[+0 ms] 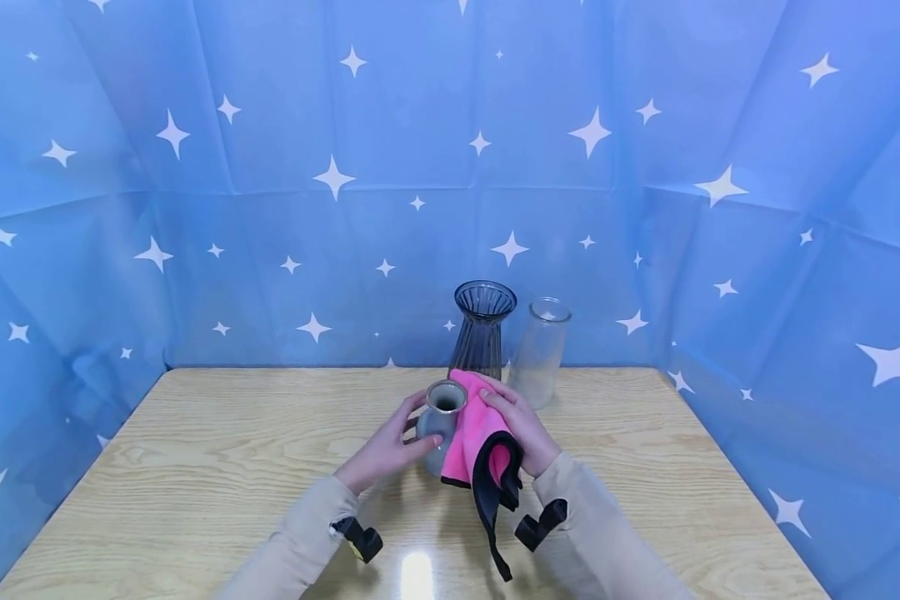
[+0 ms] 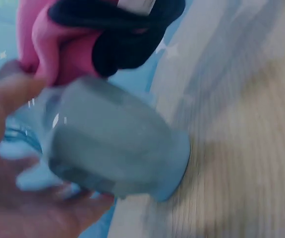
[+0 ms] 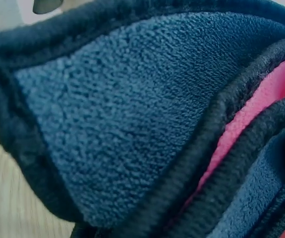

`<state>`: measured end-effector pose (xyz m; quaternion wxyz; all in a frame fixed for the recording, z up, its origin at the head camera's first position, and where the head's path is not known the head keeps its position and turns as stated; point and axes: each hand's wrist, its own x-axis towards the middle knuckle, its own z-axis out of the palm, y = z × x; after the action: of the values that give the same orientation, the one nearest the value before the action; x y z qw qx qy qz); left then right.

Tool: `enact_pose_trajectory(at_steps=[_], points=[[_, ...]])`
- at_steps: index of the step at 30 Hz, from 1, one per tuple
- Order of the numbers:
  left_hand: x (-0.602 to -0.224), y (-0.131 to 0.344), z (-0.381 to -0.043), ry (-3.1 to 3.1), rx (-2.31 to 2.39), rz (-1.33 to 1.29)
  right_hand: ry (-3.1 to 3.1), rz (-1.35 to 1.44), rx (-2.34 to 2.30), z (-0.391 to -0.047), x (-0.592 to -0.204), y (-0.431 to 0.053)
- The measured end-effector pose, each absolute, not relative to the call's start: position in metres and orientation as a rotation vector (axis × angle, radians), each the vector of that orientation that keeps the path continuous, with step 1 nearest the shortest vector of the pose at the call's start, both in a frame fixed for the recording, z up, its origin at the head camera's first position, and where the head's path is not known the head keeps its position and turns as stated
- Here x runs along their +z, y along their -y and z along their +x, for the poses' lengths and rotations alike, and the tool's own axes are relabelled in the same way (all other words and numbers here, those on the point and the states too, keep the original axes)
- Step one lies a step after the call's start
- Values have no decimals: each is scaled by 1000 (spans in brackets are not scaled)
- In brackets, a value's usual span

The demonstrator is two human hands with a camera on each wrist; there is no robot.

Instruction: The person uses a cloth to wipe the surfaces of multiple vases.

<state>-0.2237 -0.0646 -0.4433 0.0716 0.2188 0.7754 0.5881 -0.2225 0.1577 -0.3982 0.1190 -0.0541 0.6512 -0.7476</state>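
Note:
A grey-blue ceramic vase (image 1: 432,427) with a flared rim stands near the middle of the table, and its foot shows close over the wood in the left wrist view. My left hand (image 1: 390,446) grips its left side, thumb across the front and fingers behind. In my right hand (image 1: 521,421) is a pink cloth (image 1: 474,421) with black edging and a dark grey underside, bunched against the vase's right side. The cloth's lower corner hangs down toward the table front. It fills most of the right wrist view, where the dark side (image 3: 117,109) hides the hand.
Just behind the hands stands a dark ribbed glass vase (image 1: 482,333), partly covered by the cloth. To its right is a clear glass vase (image 1: 542,354). A blue curtain with white stars (image 1: 405,208) surrounds the wooden table (image 1: 255,433) at the back and sides.

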Motion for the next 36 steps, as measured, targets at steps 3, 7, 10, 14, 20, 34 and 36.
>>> enact_pose_trajectory(at_steps=[3,7,10,14,20,34,36], points=[[-441,60,-215,-2493,1790,569,-1908,-156,-2188,-224,-397,-159],[-439,52,-206,-2644,1702,547,-2038,-184,-2156,-226,-397,-159],[-440,46,-202,-2712,1654,584,-2153,-317,-2082,-227,-399,-156],[-443,42,-203,-2821,1625,613,-2229,-543,-1997,-227,-405,-151],[-443,42,-206,-2819,1641,623,-2709,-683,-1620,-224,-417,-150],[-437,51,-215,-2656,1661,635,-3151,-832,-1077,-205,-427,-157],[-436,52,-217,-2645,1657,633,-3160,-791,-1110,-203,-429,-155]])
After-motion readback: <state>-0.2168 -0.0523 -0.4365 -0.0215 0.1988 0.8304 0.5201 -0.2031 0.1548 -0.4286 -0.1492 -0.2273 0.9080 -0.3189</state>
